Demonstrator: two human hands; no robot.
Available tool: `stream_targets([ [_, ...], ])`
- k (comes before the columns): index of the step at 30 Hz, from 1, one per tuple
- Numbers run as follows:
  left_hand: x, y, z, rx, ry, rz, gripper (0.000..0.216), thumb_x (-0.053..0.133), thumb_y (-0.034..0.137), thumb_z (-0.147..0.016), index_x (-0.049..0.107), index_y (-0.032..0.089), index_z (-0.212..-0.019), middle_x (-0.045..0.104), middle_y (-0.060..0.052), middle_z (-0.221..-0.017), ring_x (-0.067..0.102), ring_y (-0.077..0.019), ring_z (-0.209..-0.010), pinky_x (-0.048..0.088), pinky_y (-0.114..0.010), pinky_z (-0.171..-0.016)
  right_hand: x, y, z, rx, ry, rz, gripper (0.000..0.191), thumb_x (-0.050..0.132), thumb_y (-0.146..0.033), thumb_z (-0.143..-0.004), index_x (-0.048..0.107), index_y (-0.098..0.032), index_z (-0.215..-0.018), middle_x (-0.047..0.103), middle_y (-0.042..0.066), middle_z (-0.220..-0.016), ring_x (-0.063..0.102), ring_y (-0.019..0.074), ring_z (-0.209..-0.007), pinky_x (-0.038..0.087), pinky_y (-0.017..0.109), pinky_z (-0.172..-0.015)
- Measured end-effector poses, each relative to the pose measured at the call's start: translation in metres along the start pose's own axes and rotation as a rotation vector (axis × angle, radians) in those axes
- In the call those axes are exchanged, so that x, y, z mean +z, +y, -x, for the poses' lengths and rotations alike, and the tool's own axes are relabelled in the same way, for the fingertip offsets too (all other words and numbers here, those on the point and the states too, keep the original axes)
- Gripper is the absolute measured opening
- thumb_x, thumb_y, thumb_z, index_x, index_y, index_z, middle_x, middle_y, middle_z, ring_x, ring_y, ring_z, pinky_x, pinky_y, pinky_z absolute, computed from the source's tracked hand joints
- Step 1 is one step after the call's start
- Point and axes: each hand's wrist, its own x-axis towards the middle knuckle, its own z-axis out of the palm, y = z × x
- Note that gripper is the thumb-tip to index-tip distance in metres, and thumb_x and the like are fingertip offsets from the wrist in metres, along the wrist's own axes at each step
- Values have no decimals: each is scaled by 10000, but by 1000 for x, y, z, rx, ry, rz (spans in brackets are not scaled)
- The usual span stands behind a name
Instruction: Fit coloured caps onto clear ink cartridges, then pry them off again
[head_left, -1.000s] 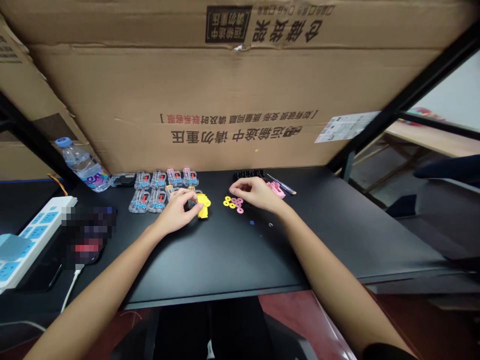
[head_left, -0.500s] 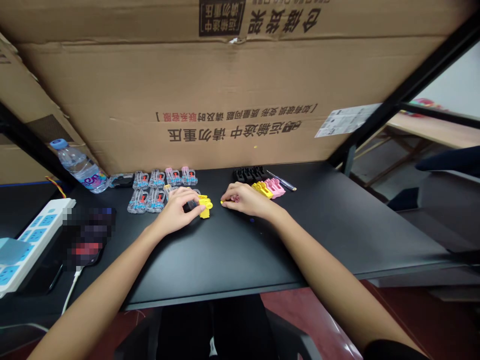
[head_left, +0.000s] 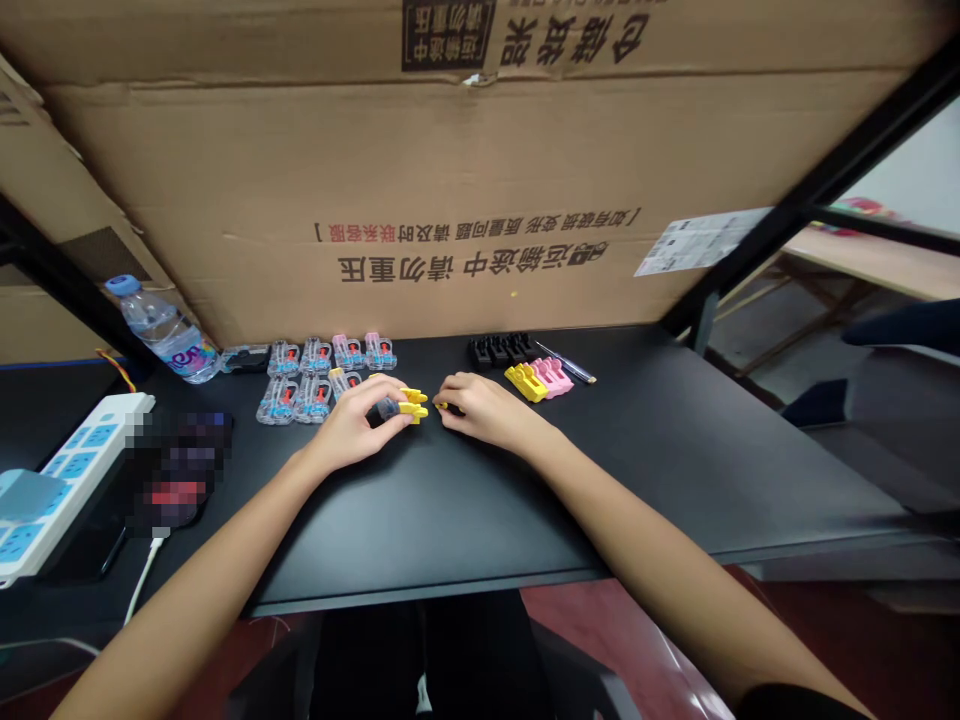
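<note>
My left hand (head_left: 352, 422) is closed around a yellow plastic clip-like piece (head_left: 415, 409), whose prongs stick out to the right past the thumb and fingertips. Just right of it, my right hand (head_left: 480, 408) has its fingertips pinched on a tiny yellow part (head_left: 441, 405), mostly hidden by the fingers. A small gap separates the two hands above the black table (head_left: 420, 510). Behind and left of my left hand stand clear plastic assemblies (head_left: 313, 398) with red and blue parts, in two rows; some carry pink or yellow tops.
Right of my right hand lie yellow clip pieces (head_left: 526, 382), pink ones (head_left: 553, 377) and black ones (head_left: 501, 349), with a slim screwdriver-like tool (head_left: 566, 362). A water bottle (head_left: 169, 330), a power strip (head_left: 71, 470) and a phone (head_left: 176, 480) are at left. Cardboard (head_left: 420, 150) walls the back.
The yellow clip-like piece has turned in my left hand, so its prongs point right. My right hand has shifted slightly left, nearer to it, and its fingers have curled more.
</note>
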Motion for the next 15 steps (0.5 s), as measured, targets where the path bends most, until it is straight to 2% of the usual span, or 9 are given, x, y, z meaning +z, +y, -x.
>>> stream_targets([
  [7, -1, 1, -1, 11, -24, 34, 48, 702, 244, -1023, 672, 216, -999, 781, -117, -1177, 742, -230, -1123, 581, -425, -1010, 4, 0, -1, 45, 3, -16, 227, 625, -78, -957, 805, -165, -1063, 741, 116, -1017, 712, 226, -881, 519, 315, -771],
  [10, -2, 1, -1, 21, -57, 48, 83, 697, 258, -1034, 681, 217, -964, 795, -118, -1190, 754, -237, -1133, 591, -441, -1020, 5, 2, -1, 39, 48, -143, 247, 608, -80, -955, 808, -167, -1072, 748, 109, -988, 716, 217, -851, 537, 316, -763],
  [12, -3, 1, -1, 41, -64, 51, 103, 695, 268, -1037, 693, 215, -949, 800, -123, -1197, 764, -242, -1130, 601, -446, -1016, 5, 0, -3, 50, 143, -295, 234, 599, -137, -985, 812, -188, -1065, 765, 96, -966, 724, 210, -824, 561, 328, -771],
  [15, -4, 0, -1, 72, -70, 53, 113, 679, 259, -1045, 706, 216, -944, 803, -129, -1213, 771, -243, -1134, 612, -443, -1006, 1, -10, -5, 119, 364, -474, 218, 604, -278, -1037, 816, -231, -1045, 798, 85, -988, 753, 231, -871, 599, 377, -830],
])
